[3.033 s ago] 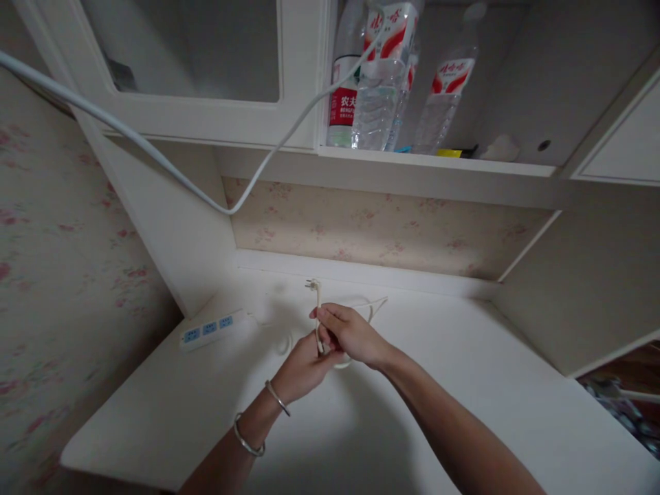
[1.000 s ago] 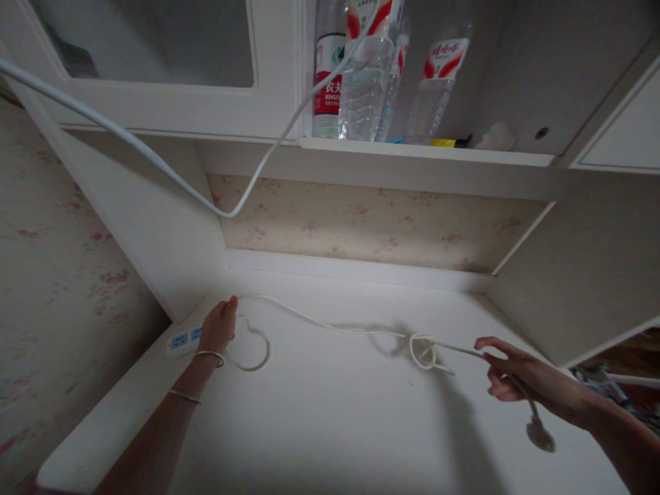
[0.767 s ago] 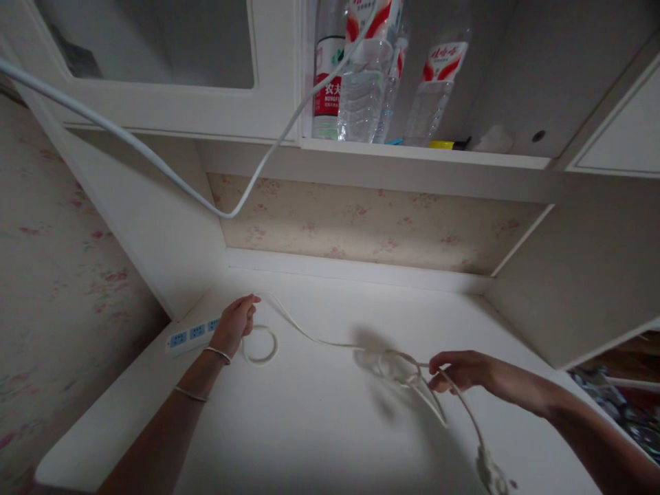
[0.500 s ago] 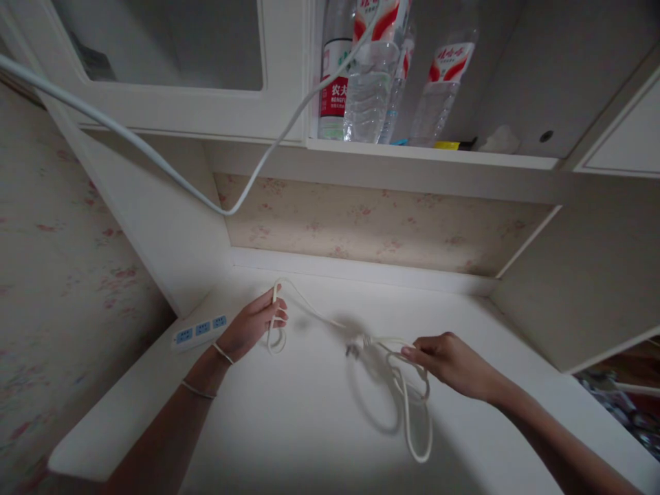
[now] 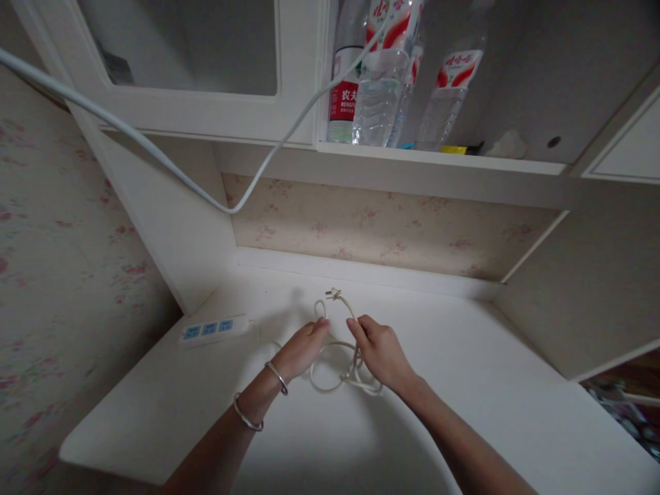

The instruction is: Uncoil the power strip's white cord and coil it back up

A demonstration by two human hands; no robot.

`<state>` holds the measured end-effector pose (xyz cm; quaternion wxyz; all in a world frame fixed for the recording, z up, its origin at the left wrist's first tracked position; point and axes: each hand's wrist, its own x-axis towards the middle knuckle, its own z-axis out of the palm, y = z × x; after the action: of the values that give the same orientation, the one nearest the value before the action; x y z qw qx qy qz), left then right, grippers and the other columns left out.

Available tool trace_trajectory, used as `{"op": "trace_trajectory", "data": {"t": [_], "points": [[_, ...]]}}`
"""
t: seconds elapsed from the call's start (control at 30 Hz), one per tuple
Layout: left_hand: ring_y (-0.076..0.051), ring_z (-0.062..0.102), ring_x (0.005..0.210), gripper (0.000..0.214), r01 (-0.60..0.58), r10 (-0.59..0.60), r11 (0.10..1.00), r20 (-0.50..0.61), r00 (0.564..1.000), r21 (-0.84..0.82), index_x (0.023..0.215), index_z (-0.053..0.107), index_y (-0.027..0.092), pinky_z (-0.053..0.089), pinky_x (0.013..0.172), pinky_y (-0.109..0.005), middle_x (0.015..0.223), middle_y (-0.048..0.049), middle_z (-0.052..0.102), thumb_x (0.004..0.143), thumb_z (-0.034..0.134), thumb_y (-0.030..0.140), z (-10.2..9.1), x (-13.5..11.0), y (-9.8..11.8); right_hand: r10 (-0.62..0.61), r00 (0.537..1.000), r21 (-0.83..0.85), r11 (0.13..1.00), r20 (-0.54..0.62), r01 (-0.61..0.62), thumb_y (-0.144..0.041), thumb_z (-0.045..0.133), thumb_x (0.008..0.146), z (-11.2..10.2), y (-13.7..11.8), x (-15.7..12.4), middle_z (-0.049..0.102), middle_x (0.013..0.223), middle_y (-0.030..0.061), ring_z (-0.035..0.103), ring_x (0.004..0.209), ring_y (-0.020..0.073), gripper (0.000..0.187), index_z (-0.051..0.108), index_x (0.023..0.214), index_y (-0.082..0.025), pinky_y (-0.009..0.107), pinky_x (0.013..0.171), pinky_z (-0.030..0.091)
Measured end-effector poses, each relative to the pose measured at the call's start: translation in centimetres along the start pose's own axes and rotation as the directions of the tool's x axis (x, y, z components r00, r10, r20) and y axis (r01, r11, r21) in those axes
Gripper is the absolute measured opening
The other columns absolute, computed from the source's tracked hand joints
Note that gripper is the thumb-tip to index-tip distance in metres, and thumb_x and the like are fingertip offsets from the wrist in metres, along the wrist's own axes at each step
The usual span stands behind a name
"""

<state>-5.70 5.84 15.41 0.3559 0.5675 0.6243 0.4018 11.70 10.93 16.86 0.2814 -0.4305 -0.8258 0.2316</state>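
While both hands are gathered over the middle of the white desk [image 5: 464, 385], we judge that the work is coiling the cord, and it goes best if we keep the loops even and laid one on the other, let the slack slide through loosely curled fingers rather than yanking it, and keep the free end from slipping back through a loop, since that could pull into a knot; the power strip [image 5: 214, 328] at the left end should stay put, so we draw gently on its side. The cord [image 5: 330, 368] is thin, off-white and pliable; it lies in a few overlapping loops between and just under the hands, touching the desk, with one strand rising to the plug [image 5: 334, 295] that stands above the fingertips, its prongs pointing up and away. Our left hand [image 5: 302, 350], two bangles on its wrist, is partly curled with fingers extended toward the loops; it touches the cord at the fingertips, but we cannot tell whether it truly pinches it. Our right hand [image 5: 379, 350] is closed loosely around the strands where the loops cross; the thumb points toward the left hand. A thicker white cable [image 5: 155, 155] hangs across the cabinet above, well apart from the hands; water bottles [image 5: 379, 89] stand on the shelf.
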Motion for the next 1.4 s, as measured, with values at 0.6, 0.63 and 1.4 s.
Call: {"op": "trace_trajectory", "data": {"t": [0.6, 0.63, 1.4], "points": [[-0.021, 0.061, 0.073, 0.047, 0.019, -0.035, 0.962, 0.055, 0.998, 0.271, 0.067, 0.063, 0.016, 0.039, 0.064, -0.027, 0.071, -0.0063, 0.066, 0.089, 0.031, 0.042, -1.3, -1.0, 0.1, -0.154, 0.984, 0.533, 0.842, 0.093, 0.082, -0.019, 0.043, 0.087, 5.7, 1.5, -0.9, 0.064, 0.096, 0.0042, 0.056, 0.098, 0.0182, 0.026, 0.066, 0.098, -0.021, 0.034, 0.088, 0.043], [-0.022, 0.062, 0.074, 0.052, 0.019, -0.037, 0.947, 0.049, 0.998, 0.321, 0.068, 0.064, 0.015, 0.039, 0.065, -0.028, 0.071, -0.0077, 0.067, 0.091, 0.028, 0.045, -1.4, -1.0, 0.2, -0.181, 0.983, 0.5, 0.855, 0.038, 0.138, -0.017, 0.044, 0.086, 5.8, 1.5, -0.7, 0.063, 0.1, 0.0044, 0.055, 0.101, 0.0179, 0.027, 0.066, 0.102, -0.023, 0.034, 0.091, 0.042], [-0.024, 0.067, 0.082, 0.043, -0.01, 0.092, 0.844, -0.127, 0.988, 0.536, 0.092, 0.057, 0.018, 0.04, 0.07, -0.031, 0.083, -0.011, 0.069, 0.099, 0.019, 0.036, -0.9, -2.8, 0.1, -0.436, 0.872, 0.212, 0.895, 0.222, 0.393, -0.036, 0.045, 0.094, 5.3, 0.0, 0.6, 0.061, 0.12, 0.0093, 0.061, 0.098, 0.018, 0.044, 0.043, 0.137, -0.023, 0.029, 0.081, 0.049]]}}
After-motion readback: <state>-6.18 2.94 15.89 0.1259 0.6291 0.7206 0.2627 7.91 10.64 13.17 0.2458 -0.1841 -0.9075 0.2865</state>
